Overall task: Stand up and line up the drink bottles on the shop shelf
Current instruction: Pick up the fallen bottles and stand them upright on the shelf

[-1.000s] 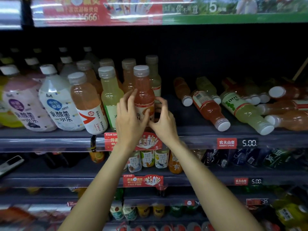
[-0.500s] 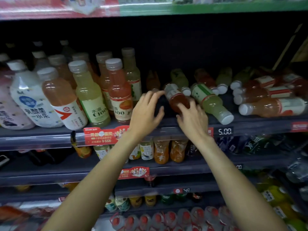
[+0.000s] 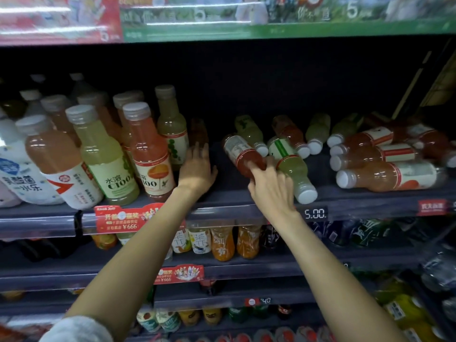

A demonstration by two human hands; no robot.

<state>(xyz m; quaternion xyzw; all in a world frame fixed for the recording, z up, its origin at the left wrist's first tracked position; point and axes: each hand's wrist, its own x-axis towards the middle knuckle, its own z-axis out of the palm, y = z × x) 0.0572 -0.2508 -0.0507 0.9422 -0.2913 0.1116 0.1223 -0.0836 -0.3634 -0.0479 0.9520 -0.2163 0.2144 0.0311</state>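
1. The right hand (image 3: 270,186) grips a fallen red bottle (image 3: 243,154) on the shelf (image 3: 234,193), beside a toppled green bottle (image 3: 293,169).
2. The left hand (image 3: 196,166), fingers straight, holds nothing (upright bottles (image 3: 148,149) stand just left).

Dim tiered shop shelving (image 3: 222,208), black back panel (image 3: 246,77)

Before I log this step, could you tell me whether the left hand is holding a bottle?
No, the left hand lies open above the bare shelf, its fingers gripping nothing.
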